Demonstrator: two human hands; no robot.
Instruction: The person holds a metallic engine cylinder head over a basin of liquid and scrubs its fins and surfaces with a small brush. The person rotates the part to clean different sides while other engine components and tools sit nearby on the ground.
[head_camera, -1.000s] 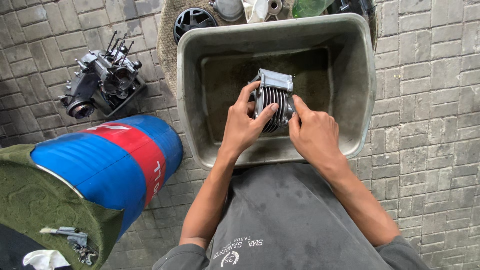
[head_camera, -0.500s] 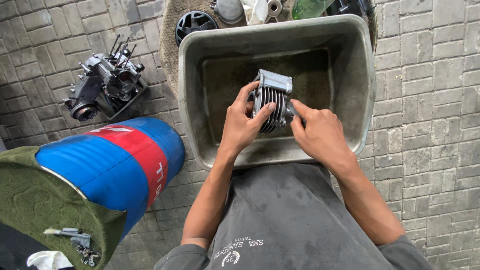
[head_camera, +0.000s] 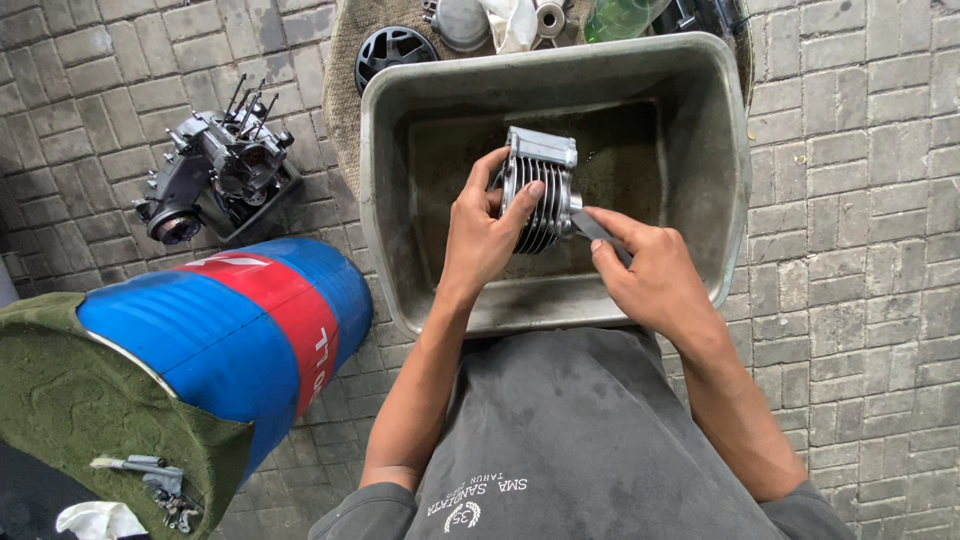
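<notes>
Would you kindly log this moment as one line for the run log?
left hand: grips finned cylinder | right hand: holds flat tool against it | where: over grey tub

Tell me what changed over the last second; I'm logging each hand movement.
The right hand drew back off the finned cylinder and now puts a thin grey tool to its side. The left hand keeps gripping the cylinder over the grey tub.

The finned cylinder (head_camera: 540, 195) in my left hand (head_camera: 480, 235) is silver metal with dark lines between the fins, and the tub (head_camera: 735, 150) is dull grey. Beside me, the drum (head_camera: 235, 335) is blue with a red band, on grey brick-pattern paving (head_camera: 860, 300).
</notes>
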